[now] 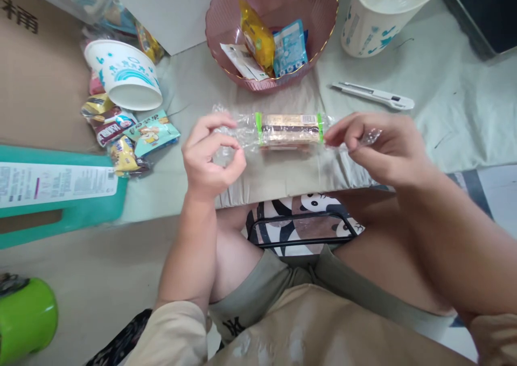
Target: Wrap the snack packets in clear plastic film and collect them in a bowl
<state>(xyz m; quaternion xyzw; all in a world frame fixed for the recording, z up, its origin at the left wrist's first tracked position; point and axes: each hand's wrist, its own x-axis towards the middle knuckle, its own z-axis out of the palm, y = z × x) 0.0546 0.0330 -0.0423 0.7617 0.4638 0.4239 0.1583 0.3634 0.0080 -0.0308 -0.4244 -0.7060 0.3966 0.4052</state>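
A wafer-like snack pack (289,129) with bright green ends and a barcode lies lengthwise inside a clear plastic bag (244,129), close above the cloth by the table's near edge. My left hand (212,158) has its thumb and fingers curled around the loose left end of the bag. At the opposite end, my right hand (379,142) pinches the crumpled plastic, its fingertips close to the pack's green edge. Beyond the pack stands a pink ribbed bowl (220,48) holding a yellow packet (257,37), a blue packet (291,48) and a white packet (243,62).
A white utility knife (374,95) lies right of the bowl, below a white paper bucket (369,26). Several snack packets (151,132) and a tipped paper cup (125,75) lie at left, near a teal-edged container (84,212). A dark box (484,13) sits far right.
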